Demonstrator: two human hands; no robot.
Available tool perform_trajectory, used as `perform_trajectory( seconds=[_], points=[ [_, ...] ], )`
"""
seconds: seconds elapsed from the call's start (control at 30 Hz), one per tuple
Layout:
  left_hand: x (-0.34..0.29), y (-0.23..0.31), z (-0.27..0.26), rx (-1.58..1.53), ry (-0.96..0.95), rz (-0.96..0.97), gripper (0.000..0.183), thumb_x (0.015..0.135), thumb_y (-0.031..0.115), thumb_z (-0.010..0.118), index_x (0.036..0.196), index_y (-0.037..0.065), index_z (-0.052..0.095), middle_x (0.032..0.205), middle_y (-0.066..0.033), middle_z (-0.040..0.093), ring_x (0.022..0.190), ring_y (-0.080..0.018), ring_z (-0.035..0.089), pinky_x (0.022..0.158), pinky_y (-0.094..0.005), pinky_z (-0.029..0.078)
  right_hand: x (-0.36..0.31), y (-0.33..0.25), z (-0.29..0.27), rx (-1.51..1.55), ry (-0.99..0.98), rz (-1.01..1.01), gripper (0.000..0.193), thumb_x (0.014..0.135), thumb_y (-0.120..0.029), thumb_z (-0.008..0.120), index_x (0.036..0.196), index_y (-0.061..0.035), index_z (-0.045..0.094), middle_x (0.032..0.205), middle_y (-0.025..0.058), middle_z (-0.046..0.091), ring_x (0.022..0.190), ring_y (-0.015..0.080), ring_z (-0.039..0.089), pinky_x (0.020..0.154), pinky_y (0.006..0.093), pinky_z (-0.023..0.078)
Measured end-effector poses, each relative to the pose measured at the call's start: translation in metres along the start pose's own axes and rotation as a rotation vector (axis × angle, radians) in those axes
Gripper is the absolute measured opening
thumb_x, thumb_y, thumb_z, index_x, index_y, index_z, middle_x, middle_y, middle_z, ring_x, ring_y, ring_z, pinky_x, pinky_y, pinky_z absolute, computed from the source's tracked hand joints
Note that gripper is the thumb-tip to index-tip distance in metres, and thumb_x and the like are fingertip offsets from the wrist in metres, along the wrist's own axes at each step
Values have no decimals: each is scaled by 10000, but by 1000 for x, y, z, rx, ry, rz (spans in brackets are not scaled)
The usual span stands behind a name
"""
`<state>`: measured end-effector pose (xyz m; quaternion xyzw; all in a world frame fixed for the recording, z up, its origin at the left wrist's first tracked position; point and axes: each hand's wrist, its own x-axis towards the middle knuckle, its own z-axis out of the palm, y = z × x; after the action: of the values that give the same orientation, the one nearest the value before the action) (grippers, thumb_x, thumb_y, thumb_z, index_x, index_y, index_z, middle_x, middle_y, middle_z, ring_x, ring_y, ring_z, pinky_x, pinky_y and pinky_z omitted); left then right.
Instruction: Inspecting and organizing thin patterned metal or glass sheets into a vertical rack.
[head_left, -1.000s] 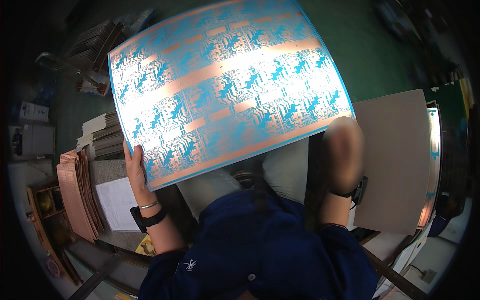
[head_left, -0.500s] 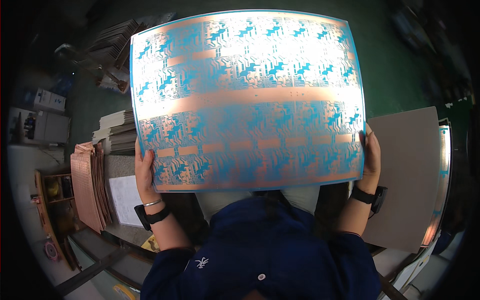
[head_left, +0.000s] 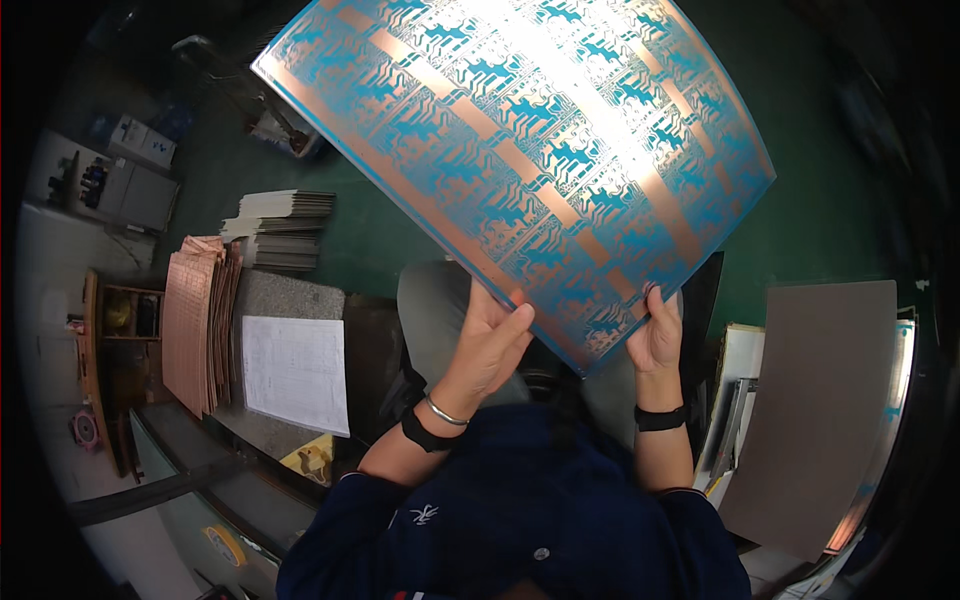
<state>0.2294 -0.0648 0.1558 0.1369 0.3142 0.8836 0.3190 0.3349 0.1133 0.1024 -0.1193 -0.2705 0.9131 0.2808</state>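
A large copper circuit board panel with blue printed traces tilts above my lap, its lowest corner pointing toward me. Bright glare washes over its upper middle. My left hand grips the lower left edge, thumb on the face and fingers behind. On the other side of that near corner, my right hand holds the edge the same way, its thumb on the blue-and-copper surface. The fingers of both hands are partly hidden behind the panel. Its far edge runs out of the top of the view.
To the left, copper-coloured panels stand in a stack beside a printed paper sheet on a grey surface. Behind them sits a pile of pale sheets. A grey-brown board covers another panel at the right.
The panel has turned from lying level across my view to a slant with one corner toward me. My hands have come closer together, now on either side of that corner.
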Motion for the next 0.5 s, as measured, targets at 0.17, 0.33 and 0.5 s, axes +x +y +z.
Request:
perform_trajectory(
  seconds=[0.17, 0.33, 0.5],
  points=[
    [1, 26, -30, 327, 52, -38, 634, 870, 102, 576, 1392, 56, 219, 1330, -87, 402, 1225, -208, 397, 1020, -376, 332, 6, -37, -36, 104, -63, -61, 367, 963, -222, 409, 1290, -54, 409, 1277, 107, 490, 1170, 248, 483, 964, 450, 426],
    [8, 58, -40, 374, 237, 14, 518, 905, 141, 522, 1364, 32, 309, 1283, -103, 458, 1181, -184, 446, 996, -329, 352, 9, -93, -56, -8, 133, -142, 556, 968, -397, 326, 1383, -28, 293, 1388, 178, 367, 1269, 296, 374, 1045, 446, 321],
    [16, 44, -46, 394, 236, -29, 508, 912, 135, 504, 1375, 34, 323, 1291, -115, 469, 1185, -181, 452, 972, -308, 374, 9, -109, -100, -195, 152, 95, 506, 951, -343, 411, 1271, 49, 423, 1255, 180, 505, 1077, 260, 554, 882, 355, 477]
  ],
)
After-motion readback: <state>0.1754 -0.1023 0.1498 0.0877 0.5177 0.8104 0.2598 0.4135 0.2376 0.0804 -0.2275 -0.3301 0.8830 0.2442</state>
